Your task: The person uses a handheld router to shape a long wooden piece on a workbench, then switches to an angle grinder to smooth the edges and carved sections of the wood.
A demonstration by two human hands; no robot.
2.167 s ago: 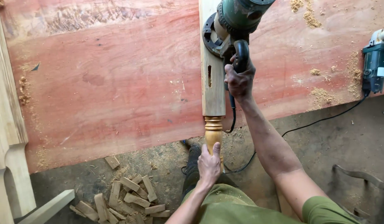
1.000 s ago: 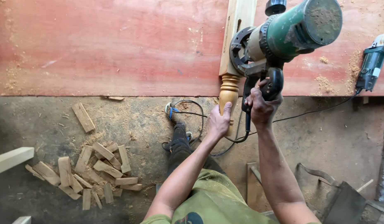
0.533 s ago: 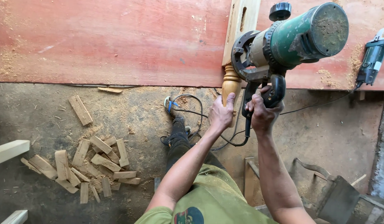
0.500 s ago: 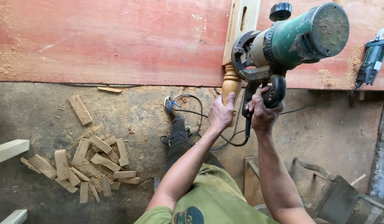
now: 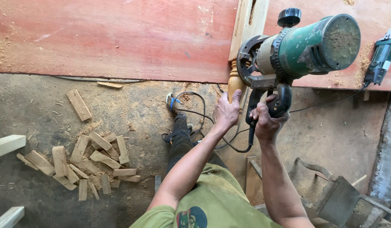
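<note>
The green router [image 5: 303, 46] sits against a turned wooden leg [image 5: 236, 80] overhanging the red desk [image 5: 119, 38]. The right hand [image 5: 267, 122] grips its black handle; the left hand [image 5: 226, 112] clasps the leg's rounded end. With fingers so near the base, a kick could likely catch them, or the cord [image 5: 229, 143] could snag.

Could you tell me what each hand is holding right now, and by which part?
The right hand grips the green router by its black handle. The left hand holds the turned wooden leg at its rounded lower end.
</note>
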